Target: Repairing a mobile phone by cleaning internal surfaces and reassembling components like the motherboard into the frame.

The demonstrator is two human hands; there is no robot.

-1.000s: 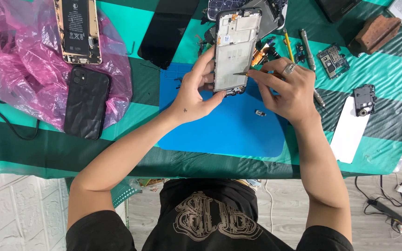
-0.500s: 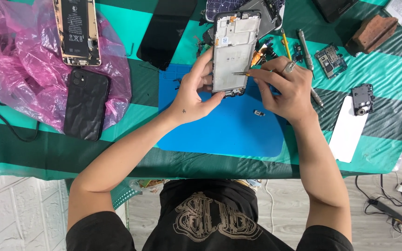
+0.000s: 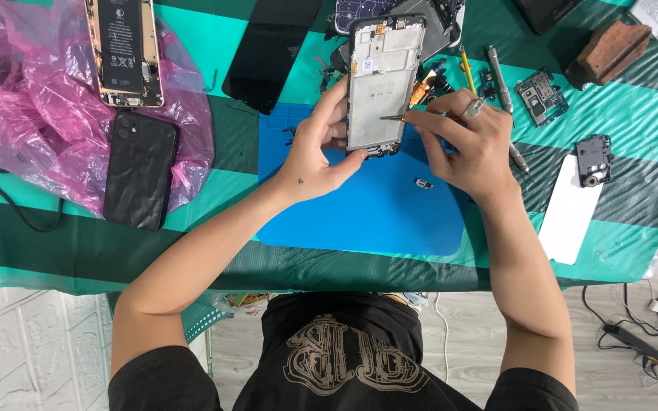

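My left hand [image 3: 320, 149] grips the left edge and bottom of an opened phone frame [image 3: 381, 80], holding it above the blue work mat [image 3: 359, 213]. My right hand [image 3: 467, 137], with a ring on one finger, pinches thin metal tweezers [image 3: 394, 118] whose tip touches the lower right part of the frame's inner plate. A small loose part [image 3: 423, 183] lies on the mat just below my right hand.
A pink plastic bag [image 3: 32, 99] at left carries an open phone with its battery showing [image 3: 123, 49] and a black phone [image 3: 140, 169]. A dark screen panel [image 3: 268, 46], screwdriver [image 3: 498, 68], circuit board [image 3: 540, 91], camera module [image 3: 593, 160], white strip [image 3: 569, 209] and brown block [image 3: 609, 46] lie around.
The tweezers' tip has shifted slightly lower on the frame and my right hand moved a little with it. My left hand keeps its hold.
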